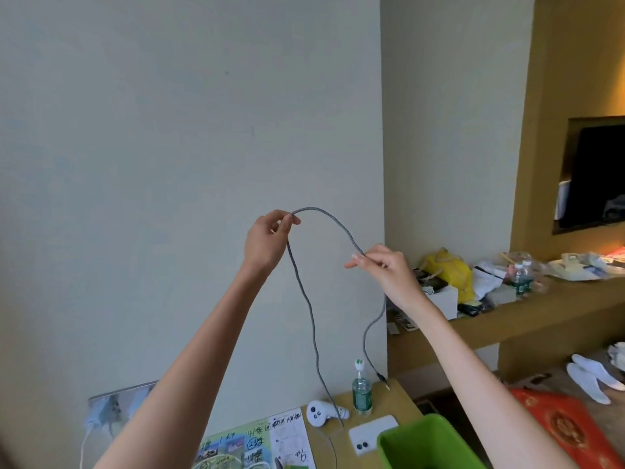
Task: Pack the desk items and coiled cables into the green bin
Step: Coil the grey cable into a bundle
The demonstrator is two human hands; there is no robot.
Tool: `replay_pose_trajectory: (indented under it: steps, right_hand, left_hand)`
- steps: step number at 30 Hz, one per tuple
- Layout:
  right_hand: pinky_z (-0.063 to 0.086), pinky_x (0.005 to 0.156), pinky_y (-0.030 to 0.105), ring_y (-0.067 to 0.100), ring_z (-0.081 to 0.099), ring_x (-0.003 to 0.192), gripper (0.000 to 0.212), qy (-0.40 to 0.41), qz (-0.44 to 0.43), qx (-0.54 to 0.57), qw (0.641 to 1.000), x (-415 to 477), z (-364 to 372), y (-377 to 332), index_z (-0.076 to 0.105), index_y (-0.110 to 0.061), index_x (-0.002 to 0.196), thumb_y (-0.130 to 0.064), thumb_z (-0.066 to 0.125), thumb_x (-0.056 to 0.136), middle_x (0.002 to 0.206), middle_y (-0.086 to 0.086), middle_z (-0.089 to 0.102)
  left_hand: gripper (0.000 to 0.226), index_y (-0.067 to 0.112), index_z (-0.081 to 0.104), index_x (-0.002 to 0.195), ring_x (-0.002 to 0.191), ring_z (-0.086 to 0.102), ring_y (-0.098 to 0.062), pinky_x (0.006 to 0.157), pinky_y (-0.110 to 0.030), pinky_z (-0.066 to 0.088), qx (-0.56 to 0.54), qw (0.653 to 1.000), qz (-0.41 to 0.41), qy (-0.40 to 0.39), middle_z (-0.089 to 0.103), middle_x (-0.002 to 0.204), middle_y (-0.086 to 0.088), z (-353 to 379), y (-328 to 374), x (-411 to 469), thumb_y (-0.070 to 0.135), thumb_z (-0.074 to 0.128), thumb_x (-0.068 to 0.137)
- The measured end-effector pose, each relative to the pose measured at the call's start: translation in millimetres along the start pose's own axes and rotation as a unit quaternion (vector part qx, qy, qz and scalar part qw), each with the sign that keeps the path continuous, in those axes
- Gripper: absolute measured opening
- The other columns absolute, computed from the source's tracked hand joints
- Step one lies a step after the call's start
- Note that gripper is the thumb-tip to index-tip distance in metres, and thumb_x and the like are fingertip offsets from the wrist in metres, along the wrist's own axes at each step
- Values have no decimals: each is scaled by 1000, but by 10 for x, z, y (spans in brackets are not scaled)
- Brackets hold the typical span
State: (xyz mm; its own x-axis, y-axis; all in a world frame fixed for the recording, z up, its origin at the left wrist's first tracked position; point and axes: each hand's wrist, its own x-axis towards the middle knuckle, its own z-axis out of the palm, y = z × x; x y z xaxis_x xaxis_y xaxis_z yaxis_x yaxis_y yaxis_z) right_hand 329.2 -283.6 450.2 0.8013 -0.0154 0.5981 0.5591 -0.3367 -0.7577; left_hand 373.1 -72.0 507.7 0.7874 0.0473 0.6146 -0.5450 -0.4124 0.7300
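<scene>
Arching between them, the grey cable (341, 228) was pinched high by the left hand (265, 243) and the right hand (385, 269), probably so that its tails hung untangled for coiling; the green bin (429, 441) was seen on the table (399, 396) below.

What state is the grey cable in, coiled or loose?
Loose: the grey cable arches between left hand and right hand, both pinching it, its ends dangling.

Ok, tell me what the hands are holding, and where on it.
The grey braided cable, pinched along its middle: left hand at the top of the arch, right hand lower down on the other side; both ends hang below.
</scene>
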Motion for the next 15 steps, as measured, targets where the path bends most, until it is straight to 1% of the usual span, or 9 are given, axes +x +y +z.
replay_pose_trajectory:
  steps: [2,3,4,6,8,10,12,14,15]
  right_hand:
    - [34,66,12,10,50,75,24,-16,11,18,1000,67,5,-82,77,-2,96,-18,60,95,79,2,55]
    - [35,63,10,3,50,69,25,-26,17,30,999,84,22,-116,76,-1,95,-19,60,95,74,-5,57]
    - [35,58,10,-1,49,62,26,-33,21,42,998,98,47,-149,77,-1,95,-20,60,95,69,-11,59]
    - [34,51,16,0,46,52,27,-33,29,65,997,118,122,-217,77,-3,92,-24,61,95,64,-9,57]
    - [35,48,19,3,44,51,28,-28,37,97,994,136,206,-289,78,-6,89,-28,62,94,65,-4,54]
    - [36,48,18,4,44,53,29,-22,48,122,991,167,276,-358,78,-6,88,-30,62,94,65,-6,53]
    - [36,48,18,6,44,53,30,-29,58,140,988,202,345,-424,77,-6,89,-31,61,95,65,-6,53]
    - [38,48,18,7,44,53,30,-43,66,160,984,232,421,-492,76,-4,91,-30,60,95,66,-4,53]
    - [39,48,17,7,45,54,30,-42,70,170,982,244,464,-525,76,-3,91,-28,59,96,67,-3,52]
  left_hand:
    - [23,19,72,91,61,41,-15,59,-28,36,11,999,-41,31,46,70,-1,-19,-72,-14,25,50,96]
    - [22,16,72,93,60,43,-14,58,-26,40,-6,997,-65,32,47,70,-2,-19,-103,-34,23,50,95]
    - [22,12,70,98,60,46,-14,58,-25,45,-28,995,-90,27,49,72,-3,-14,-125,-59,19,49,95]
    - [24,4,63,113,65,55,-18,64,-28,53,-82,986,-142,-3,54,79,-7,7,-145,-141,16,49,97]
    - [30,3,51,124,73,62,-21,74,-34,55,-119,976,-175,-50,60,89,-10,6,-146,-279,18,50,98]
    - [37,6,43,130,78,68,-21,78,-34,56,-134,970,-176,-104,66,98,-11,-32,-137,-441,25,50,99]
    - [41,9,46,129,88,72,-21,84,-35,56,-141,958,-170,-184,71,103,-10,-91,-131,-610,38,47,100]
    - [49,12,49,128,98,71,-22,92,-37,53,-150,930,-172,-287,73,106,-9,-131,-134,-784,51,38,99]
    - [54,12,50,127,102,70,-24,93,-36,51,-157,913,-179,-333,73,108,-10,-143,-142,-870,55,33,99]
